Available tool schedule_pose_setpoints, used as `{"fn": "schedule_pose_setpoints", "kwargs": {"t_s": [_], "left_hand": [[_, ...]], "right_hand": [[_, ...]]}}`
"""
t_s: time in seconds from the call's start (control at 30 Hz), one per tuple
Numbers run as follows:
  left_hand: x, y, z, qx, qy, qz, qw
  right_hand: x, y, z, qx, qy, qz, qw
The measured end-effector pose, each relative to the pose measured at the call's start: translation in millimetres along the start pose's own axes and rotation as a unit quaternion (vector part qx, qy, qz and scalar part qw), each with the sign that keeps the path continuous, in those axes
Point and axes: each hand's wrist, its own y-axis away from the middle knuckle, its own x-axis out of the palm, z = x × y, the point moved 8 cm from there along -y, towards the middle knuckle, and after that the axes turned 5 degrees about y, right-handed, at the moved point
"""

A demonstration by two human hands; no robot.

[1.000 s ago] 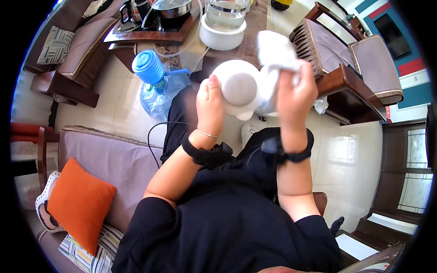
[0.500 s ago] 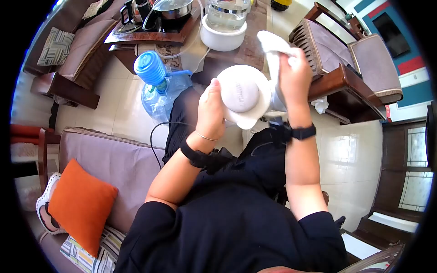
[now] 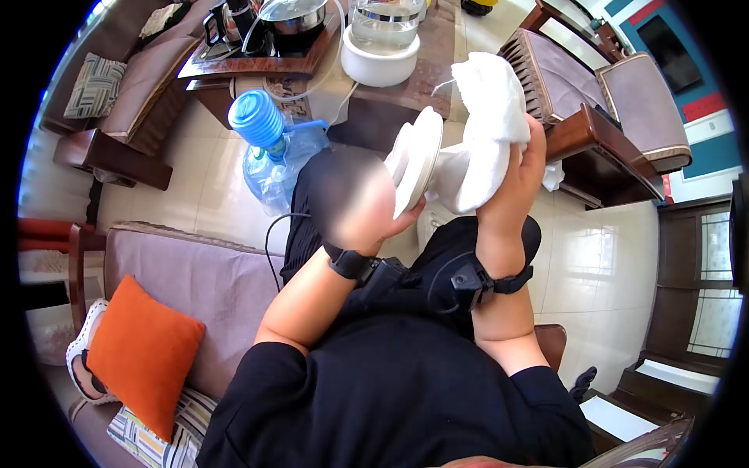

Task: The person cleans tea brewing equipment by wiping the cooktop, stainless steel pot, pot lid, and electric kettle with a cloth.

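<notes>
My left hand (image 3: 367, 207) holds a round white lid-like piece (image 3: 421, 160), now turned edge-on. Part of this hand is blurred, though its thumb shows at the piece's lower edge. Just to the right, my right hand (image 3: 515, 175) grips a white cloth (image 3: 491, 101) that stands up above the fingers and hangs down toward the white piece. A narrow gap shows between cloth and piece. Both are held in the air above my lap.
Ahead is a table (image 3: 433, 58) with a white appliance (image 3: 381, 62) bearing a glass vessel, and a pot (image 3: 292, 19). A blue-topped water bottle (image 3: 269, 175) stands at the left. An orange cushion (image 3: 146, 355) lies on the sofa (image 3: 203, 288).
The white piece has turned from facing me to edge-on in my left hand. My right hand has moved slightly down, and the cloth is spread wider above it.
</notes>
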Motion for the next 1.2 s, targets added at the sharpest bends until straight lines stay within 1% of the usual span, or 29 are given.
{"fn": "schedule_pose_setpoints", "kwargs": {"t_s": [0.03, 0.07, 0.1, 0.17, 0.2, 0.23, 0.3, 0.33, 0.37, 0.4, 0.43, 0.5, 0.53, 0.57, 0.63, 0.67, 0.7, 0.77, 0.8, 0.87, 0.9, 0.93, 0.97, 1.0, 1.07, 1.1, 1.13, 1.17, 1.2], "left_hand": [[2, 1, -4, 0.032, -0.049, 0.009, 0.998], [2, 1, -7, 0.060, -0.098, 0.017, 0.993], [3, 1, -10, 0.086, -0.144, 0.028, 0.985], [6, 0, -15, 0.133, -0.233, 0.042, 0.962], [10, -3, -20, 0.156, -0.293, 0.051, 0.942], [15, -6, -25, 0.179, -0.352, 0.061, 0.917], [29, 1, -39, 0.195, -0.371, 0.027, 0.908], [22, 8, -58, 0.294, -0.527, -0.030, 0.797], [23, 11, -64, 0.325, -0.574, -0.048, 0.750], [23, 14, -69, 0.355, -0.619, -0.072, 0.697], [24, 17, -74, 0.382, -0.657, -0.100, 0.642], [14, 9, -76, 0.323, -0.524, -0.092, 0.782], [17, 9, -77, 0.325, -0.525, -0.092, 0.781], [30, 9, -72, 0.319, -0.611, -0.071, 0.721], [54, 8, -55, 0.294, -0.761, -0.022, 0.578], [64, 10, -31, 0.108, -0.838, -0.015, 0.535], [63, 13, -9, 0.070, -0.854, 0.046, 0.513], [69, 16, -10, 0.160, -0.764, 0.033, 0.624], [70, 15, -11, 0.161, -0.765, 0.035, 0.623], [67, 13, -22, 0.161, -0.758, 0.002, 0.632], [60, 11, -30, 0.138, -0.806, -0.031, 0.574], [63, 9, -36, 0.172, -0.790, -0.020, 0.589], [59, 6, -41, 0.162, -0.790, -0.018, 0.591], [56, 4, -46, 0.152, -0.791, -0.016, 0.593], [56, 8, -49, 0.143, -0.800, -0.039, 0.581], [58, 9, -51, 0.174, -0.822, -0.036, 0.541], [61, 10, -53, 0.206, -0.842, -0.037, 0.498], [62, 10, -58, 0.247, -0.842, -0.037, 0.478], [59, 9, -65, 0.288, -0.830, -0.041, 0.476]], "right_hand": [[2, 7, 21, -0.099, 0.099, 0.000, 0.990], [6, 15, 41, -0.196, 0.197, -0.001, 0.961], [15, 26, 59, -0.314, 0.255, 0.026, 0.914], [42, 45, 64, -0.325, 0.326, 0.093, 0.883], [45, 47, 64, -0.328, 0.325, 0.089, 0.882], [46, 46, 59, -0.318, 0.343, 0.082, 0.880], [44, 43, 46, -0.316, 0.359, 0.071, 0.876], [37, 34, 29, -0.266, 0.333, 0.068, 0.902], [31, 27, 18, -0.213, 0.307, 0.065, 0.925], [25, 24, 13, -0.184, 0.276, 0.056, 0.942], [22, 22, 12, -0.188, 0.274, 0.056, 0.941], [13, 12, -4, -0.078, 0.186, 0.063, 0.977], [9, 9, -4, -0.065, 0.190, 0.061, 0.978], [7, 6, -1, -0.066, 0.190, 0.060, 0.978], [9, -4, -15, 0.044, 0.151, 0.131, 0.979], [17, -9, -19, 0.031, 0.176, 0.191, 0.965], [25, -5, -26, 0.067, 0.205, 0.262, 0.941], [32, -5, -25, 0.044, 0.202, 0.297, 0.932], [33, -6, -25, 0.042, 0.202, 0.295, 0.933], [32, -3, -29, 0.039, 0.244, 0.300, 0.921], [28, 0, -32, 0.039, 0.245, 0.299, 0.922], [22, 4, -42, 0.077, 0.222, 0.299, 0.925], [18, 7, -51, 0.112, 0.198, 0.301, 0.926], [15, 12, -53, 0.110, 0.197, 0.305, 0.925], [2, 24, -50, 0.093, 0.138, 0.263, 0.950], [1, 33, -49, 0.094, 0.136, 0.263, 0.950], [-7, 39, -49, 0.113, 0.109, 0.220, 0.963], [-15, 46, -48, 0.129, 0.082, 0.175, 0.973], [-21, 57, -49, 0.144, 0.099, 0.158, 0.972]]}}
